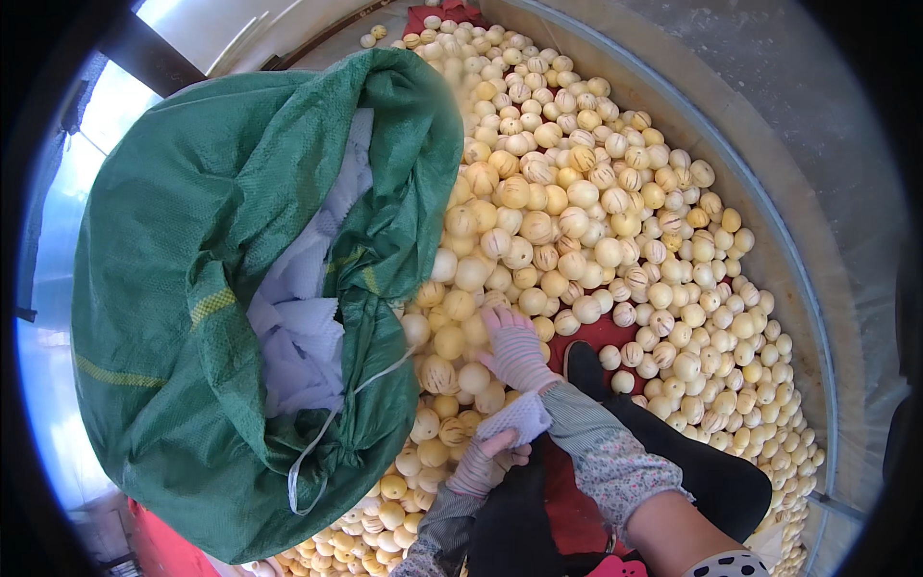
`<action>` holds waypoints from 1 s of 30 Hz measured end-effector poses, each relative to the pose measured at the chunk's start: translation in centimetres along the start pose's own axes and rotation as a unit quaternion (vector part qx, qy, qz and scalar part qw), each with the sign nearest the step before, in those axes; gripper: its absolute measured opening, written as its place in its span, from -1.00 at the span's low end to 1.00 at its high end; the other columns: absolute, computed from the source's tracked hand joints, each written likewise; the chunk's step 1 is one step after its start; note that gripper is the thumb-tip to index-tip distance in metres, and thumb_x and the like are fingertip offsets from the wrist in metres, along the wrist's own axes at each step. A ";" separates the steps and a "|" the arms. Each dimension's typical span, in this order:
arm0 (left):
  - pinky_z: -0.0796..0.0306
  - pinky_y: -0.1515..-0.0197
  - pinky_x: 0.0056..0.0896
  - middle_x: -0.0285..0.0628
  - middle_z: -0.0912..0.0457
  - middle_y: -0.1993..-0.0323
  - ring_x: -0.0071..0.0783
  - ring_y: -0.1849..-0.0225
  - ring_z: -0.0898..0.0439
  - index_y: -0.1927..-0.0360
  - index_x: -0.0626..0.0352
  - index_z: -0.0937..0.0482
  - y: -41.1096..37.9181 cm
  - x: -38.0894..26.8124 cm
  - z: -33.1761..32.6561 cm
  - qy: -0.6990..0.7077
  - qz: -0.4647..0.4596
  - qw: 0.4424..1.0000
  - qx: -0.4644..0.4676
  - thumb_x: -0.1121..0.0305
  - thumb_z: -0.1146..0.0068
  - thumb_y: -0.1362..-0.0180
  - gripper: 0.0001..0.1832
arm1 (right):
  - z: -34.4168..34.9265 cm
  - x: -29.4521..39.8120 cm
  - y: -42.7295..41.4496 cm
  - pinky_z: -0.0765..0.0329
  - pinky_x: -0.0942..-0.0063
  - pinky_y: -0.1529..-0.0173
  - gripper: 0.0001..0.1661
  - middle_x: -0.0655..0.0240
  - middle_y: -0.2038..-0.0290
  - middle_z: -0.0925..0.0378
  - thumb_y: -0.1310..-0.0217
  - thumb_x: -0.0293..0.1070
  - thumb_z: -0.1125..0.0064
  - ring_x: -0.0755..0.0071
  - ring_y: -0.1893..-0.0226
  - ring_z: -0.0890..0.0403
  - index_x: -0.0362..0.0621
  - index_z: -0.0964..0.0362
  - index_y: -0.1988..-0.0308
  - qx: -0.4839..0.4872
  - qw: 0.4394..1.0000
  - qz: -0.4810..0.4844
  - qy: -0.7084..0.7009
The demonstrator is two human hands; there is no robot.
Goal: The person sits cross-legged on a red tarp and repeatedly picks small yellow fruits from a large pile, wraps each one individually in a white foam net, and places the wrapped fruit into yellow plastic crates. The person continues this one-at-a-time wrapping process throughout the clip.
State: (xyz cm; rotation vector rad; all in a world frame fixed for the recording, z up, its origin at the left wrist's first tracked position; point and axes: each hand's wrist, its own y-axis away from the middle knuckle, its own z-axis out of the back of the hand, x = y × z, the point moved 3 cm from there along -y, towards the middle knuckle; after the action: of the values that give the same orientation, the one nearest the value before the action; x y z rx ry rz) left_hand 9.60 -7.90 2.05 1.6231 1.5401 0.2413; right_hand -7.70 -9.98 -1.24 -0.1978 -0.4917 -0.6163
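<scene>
My left hand [494,461], in a striped fingerless glove, holds a white foam net sleeve [515,420] low in front of me. Above it, my right hand [513,350], gloved the same way, reaches onto the heap of round pale yellow fruits [537,227], some with purple stripes. Its fingertips rest at a fruit; whether they grip it cannot be told. A large green woven sack [166,252] stands at the left, its mouth open, with many white foam net sleeves [306,339] inside.
The fruits lie on red cloth [602,332] and spread far to the right. A curved barrier with a metal rail [775,223] bounds them. My dark-clad legs [685,447] are among the fruits. A white cord [317,436] hangs from the sack.
</scene>
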 end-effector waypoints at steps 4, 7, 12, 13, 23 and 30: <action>-0.53 0.40 -0.44 -0.23 -0.62 0.31 -0.45 0.41 -0.62 0.02 0.23 -0.51 0.0 1.0 3.6 -0.002 -0.065 0.981 -0.184 0.21 -0.21 -0.13 -0.59 | -0.9 -0.1 -1.2 -0.36 0.16 -0.09 -0.11 0.12 0.07 -0.46 0.13 -0.04 -0.39 0.00 0.02 -0.46 -0.20 -0.23 -0.16 0.019 0.999 0.005 -0.032; -0.53 0.36 -0.44 -0.25 -0.61 0.27 -0.45 0.37 -0.60 0.00 0.25 -0.48 0.1 -0.3 4.2 -0.097 -0.157 0.957 -0.226 0.33 -0.21 -0.15 -0.63 | 0.2 -0.6 1.4 -0.39 0.24 -0.08 -0.27 0.09 0.06 -0.47 -0.04 -0.06 -0.27 0.03 0.03 -0.48 -0.25 -0.27 -0.12 0.032 0.945 -0.133 -0.298; -0.52 -0.04 -0.32 -0.15 -0.45 -0.10 -0.34 -0.04 -0.54 -0.31 0.16 -0.21 0.4 -3.5 -1.8 -0.131 -0.349 0.927 -0.034 0.53 -0.30 -0.03 -0.25 | 3.8 1.2 8.1 -0.48 0.26 0.04 -0.51 0.01 0.11 -0.51 -0.22 -0.18 -0.01 0.01 0.11 -0.55 -0.31 -0.35 -0.03 0.100 0.890 -0.085 -0.438; -0.44 -0.14 -0.26 -0.14 -0.38 -0.16 -0.30 -0.12 -0.48 -0.34 0.13 -0.14 0.5 -3.4 -1.4 -0.236 -0.373 0.897 -0.032 0.52 -0.34 0.02 -0.15 | 4.0 1.5 8.9 -0.48 0.23 0.02 -0.55 -0.01 0.10 -0.51 -0.22 -0.28 0.04 -0.03 0.09 -0.54 -0.33 -0.34 -0.04 0.111 0.911 -0.072 -0.390; -0.32 -0.19 -0.15 -0.07 -0.44 -0.11 -0.16 -0.13 -0.45 -0.25 0.21 -0.31 5.1 -4.8 -4.9 -0.465 -0.536 0.701 -0.073 0.20 -0.51 0.23 -0.08 | 2.8 1.3 14.4 -0.32 0.36 -0.24 -0.31 0.11 -0.10 -0.44 -0.37 0.01 0.10 0.29 -0.12 -0.43 -0.35 -0.22 -0.23 0.097 0.685 -0.194 -0.696; -0.47 -0.04 -0.27 -0.11 -0.49 -0.04 -0.25 0.00 -0.55 -0.25 0.20 -0.28 6.3 -1.7 -3.0 -0.277 -0.404 0.870 -0.063 0.21 -0.44 0.14 -0.15 | 4.9 1.9 15.2 -0.42 0.42 -0.11 -0.38 0.15 0.08 -0.55 -0.30 0.05 0.00 0.29 0.04 -0.53 -0.28 -0.43 -0.07 0.184 0.797 -0.179 -0.548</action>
State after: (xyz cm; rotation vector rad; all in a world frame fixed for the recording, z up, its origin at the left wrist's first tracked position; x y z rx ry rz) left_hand 11.74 -7.18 8.84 0.7248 1.5473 -0.5303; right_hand 0.86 2.76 3.45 -0.0688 -1.8012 -0.7208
